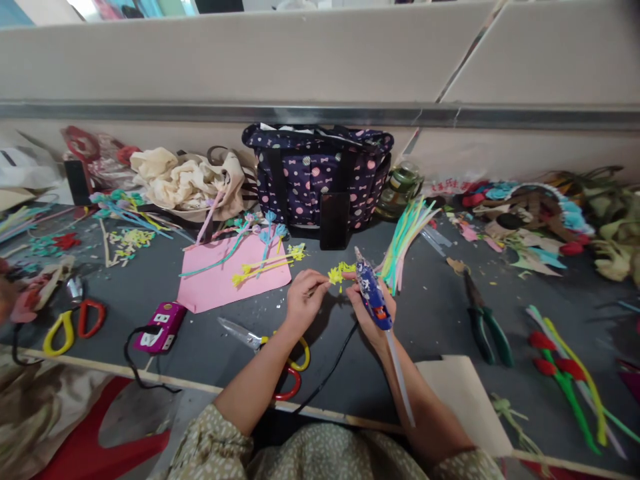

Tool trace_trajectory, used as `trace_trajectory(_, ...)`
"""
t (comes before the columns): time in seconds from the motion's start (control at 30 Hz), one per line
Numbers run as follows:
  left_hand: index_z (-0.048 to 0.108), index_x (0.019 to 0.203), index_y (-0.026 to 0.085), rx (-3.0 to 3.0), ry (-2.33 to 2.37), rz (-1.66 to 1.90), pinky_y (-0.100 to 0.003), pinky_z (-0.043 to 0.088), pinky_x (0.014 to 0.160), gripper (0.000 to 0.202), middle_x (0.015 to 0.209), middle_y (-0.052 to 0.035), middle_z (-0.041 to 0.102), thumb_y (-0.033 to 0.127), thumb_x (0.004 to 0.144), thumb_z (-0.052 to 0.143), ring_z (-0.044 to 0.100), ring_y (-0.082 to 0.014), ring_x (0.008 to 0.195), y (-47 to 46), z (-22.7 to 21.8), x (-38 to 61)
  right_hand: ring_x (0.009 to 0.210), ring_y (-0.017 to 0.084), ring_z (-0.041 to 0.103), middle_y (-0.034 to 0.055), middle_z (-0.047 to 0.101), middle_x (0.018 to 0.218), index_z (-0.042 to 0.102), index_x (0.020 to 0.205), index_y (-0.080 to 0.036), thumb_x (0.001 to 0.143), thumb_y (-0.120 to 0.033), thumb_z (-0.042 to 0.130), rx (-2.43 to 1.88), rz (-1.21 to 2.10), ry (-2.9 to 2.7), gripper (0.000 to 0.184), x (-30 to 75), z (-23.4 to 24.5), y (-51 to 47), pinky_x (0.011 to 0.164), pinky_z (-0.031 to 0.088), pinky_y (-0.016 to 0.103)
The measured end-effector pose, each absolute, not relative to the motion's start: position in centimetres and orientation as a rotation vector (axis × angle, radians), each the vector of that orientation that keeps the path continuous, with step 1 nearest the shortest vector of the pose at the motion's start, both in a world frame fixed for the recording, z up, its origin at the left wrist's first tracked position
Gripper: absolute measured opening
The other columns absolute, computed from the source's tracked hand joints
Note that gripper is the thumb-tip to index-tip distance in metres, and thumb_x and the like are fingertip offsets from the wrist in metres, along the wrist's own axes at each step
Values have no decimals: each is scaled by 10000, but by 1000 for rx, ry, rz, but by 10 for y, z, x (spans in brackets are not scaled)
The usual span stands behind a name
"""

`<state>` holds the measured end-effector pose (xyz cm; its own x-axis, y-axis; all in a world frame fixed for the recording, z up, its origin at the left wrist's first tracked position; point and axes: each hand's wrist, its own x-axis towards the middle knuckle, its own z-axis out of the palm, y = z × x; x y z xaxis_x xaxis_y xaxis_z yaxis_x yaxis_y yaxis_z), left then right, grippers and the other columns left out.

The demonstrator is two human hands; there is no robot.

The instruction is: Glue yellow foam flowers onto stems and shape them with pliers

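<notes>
My left hand (305,299) pinches the edge of a small yellow fringed flower piece (336,275) between thumb and fingertips. My right hand (385,308) is wrapped round a blue hot glue gun (371,292), whose nozzle points up and away from me; a long clear glue stick (401,380) sticks out of its back end. The right index finger reaches towards the yellow piece, and whether it touches is hard to make out. Partly under my left forearm lie scissors (299,357) with red and yellow handles. Left of my hands, yellow flower stems (265,268) rest on a pink sheet (205,287).
A dark patterned bag (310,173) stands at the back with a phone (335,221) leaning on it. Pastel stems (407,240) lie right of the gun, then pliers (483,320). A purple power socket (161,327) sits left. Another person's hand (6,293) shows at far left.
</notes>
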<state>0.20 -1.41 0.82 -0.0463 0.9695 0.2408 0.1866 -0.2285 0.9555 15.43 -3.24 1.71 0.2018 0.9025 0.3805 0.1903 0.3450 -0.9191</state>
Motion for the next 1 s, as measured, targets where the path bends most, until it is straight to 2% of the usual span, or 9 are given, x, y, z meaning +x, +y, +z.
trace_trajectory(0.13,713,731,238,1526,1284,1318,-321,391,789,117,777,-50,635,302,802,646,534,-209,795,-15,8,2,771,211,672,60,726,991,633,800,-224,831,-344,659,-1207,675,-1342,127,153,19,-34,754,544,374)
trace_trajectory(0.23,711,735,239,1540,1297,1314,-319,387,781,124,772,-46,627,299,813,636,529,-207,788,-16,7,2,854,235,688,67,733,951,630,802,-237,833,-377,649,-1216,690,-1363,145,153,20,-34,803,549,384)
trace_trajectory(0.4,706,736,230,1587,1330,1305,-306,383,744,153,722,-33,600,317,831,624,506,-187,741,-16,5,2,885,234,686,54,733,953,611,780,-229,831,-339,660,-1157,694,-1336,131,153,20,-34,845,531,400)
trace_trajectory(0.6,700,762,189,1189,1222,1291,-253,393,636,194,688,-4,605,383,769,694,497,-129,638,-14,2,2,636,169,647,68,723,973,600,850,-215,821,-334,683,-1081,823,-1249,149,158,12,-32,604,552,332)
trace_trajectory(0.77,687,783,163,821,1141,1259,-195,260,453,276,631,18,602,420,706,751,382,-50,466,-11,4,1,633,196,694,70,732,940,616,939,-237,823,-396,678,-1024,1011,-1322,207,161,4,-28,617,586,353)
trace_trajectory(0.87,673,756,158,758,1135,1286,-187,240,432,291,611,21,594,426,686,764,363,-38,445,-10,6,1,567,183,686,61,736,903,629,961,-231,809,-452,684,-1043,1072,-1335,274,159,-2,-29,561,579,322)
trace_trajectory(1.0,662,739,159,728,1142,1329,-180,289,445,284,611,18,600,413,673,770,406,-43,464,-9,7,0,395,123,574,30,722,747,646,881,-213,798,-495,679,-1130,1126,-1344,296,154,-9,-33,400,498,254)
